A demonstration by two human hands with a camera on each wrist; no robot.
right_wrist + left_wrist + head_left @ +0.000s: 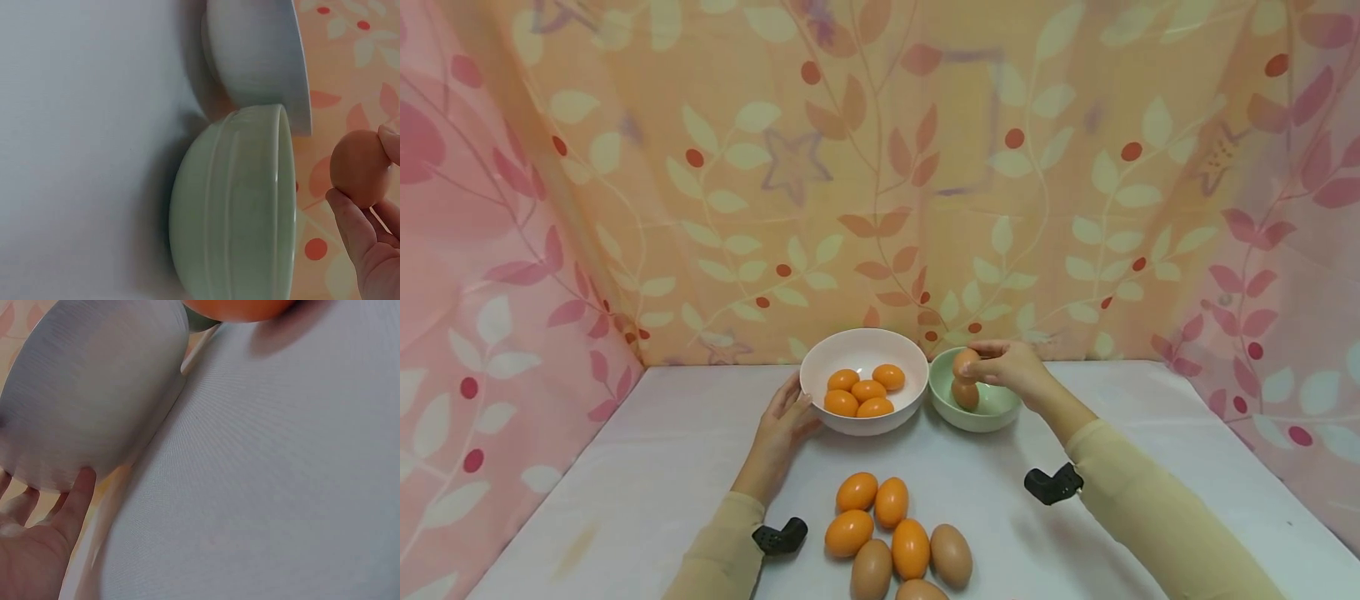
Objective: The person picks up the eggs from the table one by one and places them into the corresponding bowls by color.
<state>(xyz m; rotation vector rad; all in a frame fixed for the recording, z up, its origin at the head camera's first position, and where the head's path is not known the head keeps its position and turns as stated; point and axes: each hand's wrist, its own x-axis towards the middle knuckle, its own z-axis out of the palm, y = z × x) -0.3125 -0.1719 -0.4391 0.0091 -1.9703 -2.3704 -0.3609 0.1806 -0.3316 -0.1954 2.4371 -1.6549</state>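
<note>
A brown egg (359, 169) is pinched between the thumb and fingers of my right hand (1011, 372), above the pale green bowl (250, 206). Inside that bowl lies another brown egg (965, 395). My left hand (781, 425) rests against the left outer side of the white bowl (865, 427), thumb on the near side and fingers farther back. In the left wrist view, its fingertips touch the bowl's wall (100, 394). Several orange eggs (868, 390) lie in the white bowl, which stands beside the green one.
Loose orange eggs (849, 533) and brown eggs (951, 556) lie grouped on the white tablecloth (685, 450) near the front, between my forearms. A patterned curtain (880, 167) hangs behind the bowls. Each wrist carries a black camera mount (1054, 484).
</note>
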